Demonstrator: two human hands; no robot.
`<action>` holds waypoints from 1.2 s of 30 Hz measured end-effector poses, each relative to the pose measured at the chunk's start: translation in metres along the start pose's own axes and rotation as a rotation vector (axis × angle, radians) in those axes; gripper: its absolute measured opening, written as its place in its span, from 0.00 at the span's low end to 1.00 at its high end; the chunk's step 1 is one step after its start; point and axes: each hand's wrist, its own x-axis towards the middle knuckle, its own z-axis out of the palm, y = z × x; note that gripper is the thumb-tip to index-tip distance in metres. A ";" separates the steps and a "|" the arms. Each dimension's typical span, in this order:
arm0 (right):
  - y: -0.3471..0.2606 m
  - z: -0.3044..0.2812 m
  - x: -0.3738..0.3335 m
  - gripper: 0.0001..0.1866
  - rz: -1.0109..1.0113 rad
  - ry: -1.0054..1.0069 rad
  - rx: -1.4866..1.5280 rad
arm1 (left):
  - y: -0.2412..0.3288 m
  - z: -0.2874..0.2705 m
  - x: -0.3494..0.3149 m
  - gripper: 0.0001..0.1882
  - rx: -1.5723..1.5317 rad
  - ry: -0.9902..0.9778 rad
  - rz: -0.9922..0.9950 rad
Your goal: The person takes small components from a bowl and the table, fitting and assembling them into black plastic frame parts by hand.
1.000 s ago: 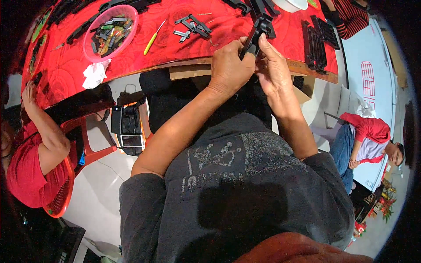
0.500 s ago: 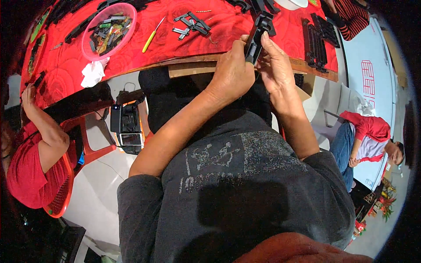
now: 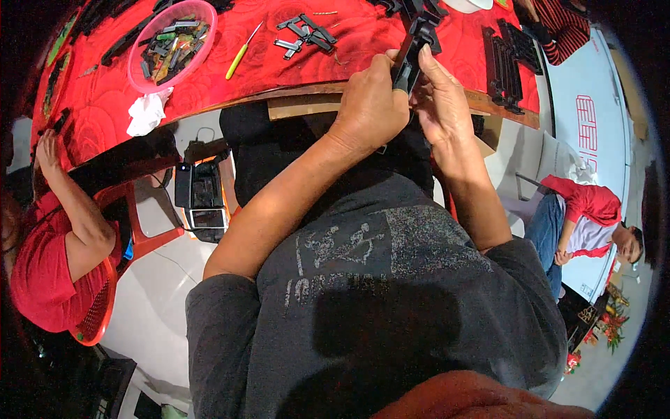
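Note:
Both my hands grip a long black plastic part (image 3: 407,70) held tilted over the near edge of the red-covered table. My left hand (image 3: 372,101) is closed around its lower end. My right hand (image 3: 444,105) holds it from the other side, thumb pressed along its upper portion. The far end of the part overlaps other black parts behind it, so I cannot tell where it stops. Left of my hands, a small pile of black and grey plastic pieces (image 3: 305,33) lies on the cloth. Beside that pile is a thin tool with a yellow-green handle (image 3: 237,61).
A pink basket (image 3: 132,66) of small mixed pieces and a crumpled white tissue (image 3: 146,114) stand at left. Long black parts (image 3: 504,70) lie at right. One person in red (image 3: 63,272) works at the left; another (image 3: 579,216) sits at the right. A black case (image 3: 204,199) is below the table.
My hands and the black part have shifted very slightly, with my grip unchanged. The person at the left has moved an arm a little.

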 end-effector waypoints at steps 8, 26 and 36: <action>0.005 -0.004 0.005 0.15 0.015 -0.011 0.028 | 0.003 0.002 0.004 0.21 0.006 0.054 -0.042; -0.004 -0.009 0.001 0.13 -0.051 -0.092 -0.120 | -0.005 -0.003 0.000 0.15 0.063 0.077 0.002; -0.069 -0.019 0.012 0.34 -0.571 -0.360 -1.204 | -0.011 -0.007 -0.006 0.12 0.140 -0.026 0.022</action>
